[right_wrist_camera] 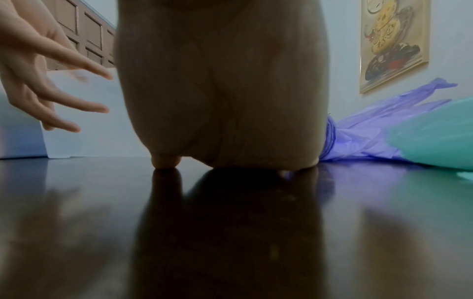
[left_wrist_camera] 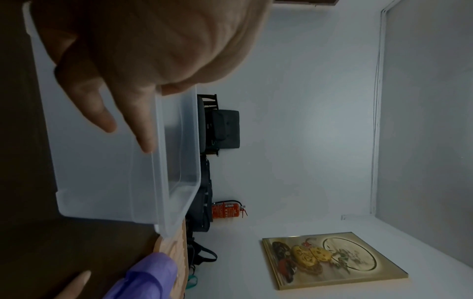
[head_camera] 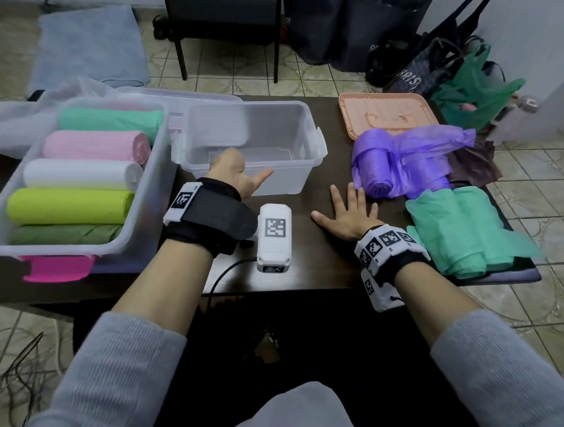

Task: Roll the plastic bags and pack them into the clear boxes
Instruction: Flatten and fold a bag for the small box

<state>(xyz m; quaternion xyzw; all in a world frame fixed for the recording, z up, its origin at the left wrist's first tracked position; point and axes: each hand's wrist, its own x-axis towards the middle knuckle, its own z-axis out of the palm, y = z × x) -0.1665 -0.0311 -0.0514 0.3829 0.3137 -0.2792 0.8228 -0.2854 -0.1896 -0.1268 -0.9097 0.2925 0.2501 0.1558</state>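
An empty small clear box (head_camera: pixel 281 177) stands mid-table. My left hand (head_camera: pixel 235 173) is at its front wall with straight fingers and thumb out, holding nothing; the left wrist view shows those fingers (left_wrist_camera: pixel 102 113) along the box wall (left_wrist_camera: pixel 102 182). My right hand (head_camera: pixel 350 212) lies flat on the dark table, fingers spread. Just right of it is a partly rolled purple bag (head_camera: pixel 380 171) with a loose tail. Folded green bags (head_camera: pixel 457 232) lie nearer the front right. A larger clear box (head_camera: pixel 160 187) at left holds several coloured rolls.
A peach tray (head_camera: pixel 388 114) sits at the back right of the table, and a dark crumpled bag (head_camera: pixel 472 165) lies behind the purple one. A clear lid (head_camera: pixel 184 97) lies behind the boxes. A chair (head_camera: pixel 225 15) and tote bags (head_camera: pixel 430 62) stand on the floor beyond.
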